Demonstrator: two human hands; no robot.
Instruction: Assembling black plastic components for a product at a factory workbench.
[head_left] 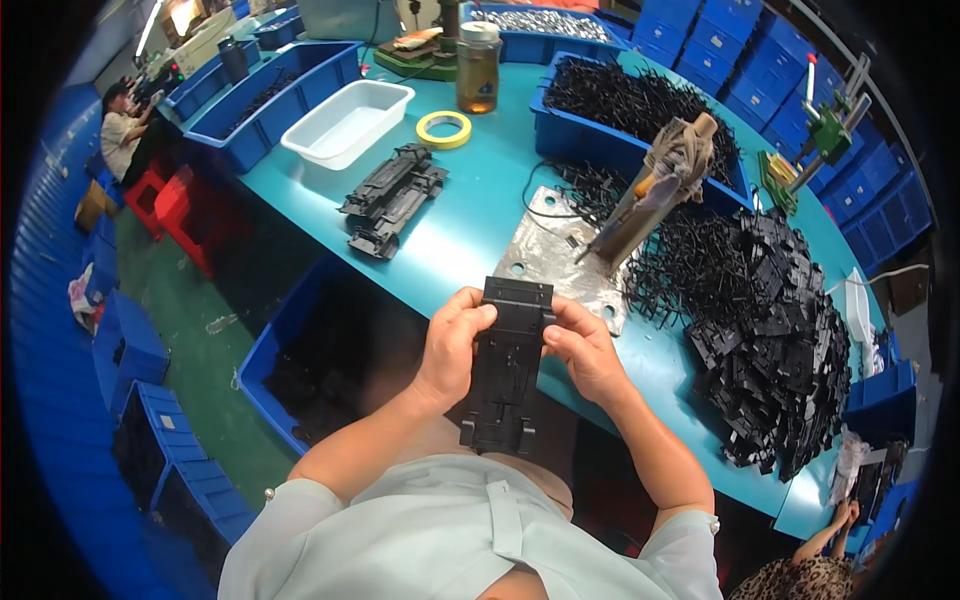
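A long, narrow black plastic chassis-like part (507,370) is held upright in front of my body, over the table's near edge. My left hand (450,345) grips its upper left edge, with the thumb on the face. On the opposite edge my right hand (588,352) closes round it with thumb and fingers. Just beyond lies a metal plate (530,235) bearing a grey post (630,215) wrapped in film, with a thin pointed tip. Further left, similar black parts (395,200) rest together on the table.
At right lie a large heap of flat black parts (780,340) and loose thin black pieces (690,265). A blue bin (590,130), white tray (345,125), yellow tape roll (443,130) and jar (478,70) stand behind. Another blue bin (265,375) sits below left. Other people work at far left and lower right.
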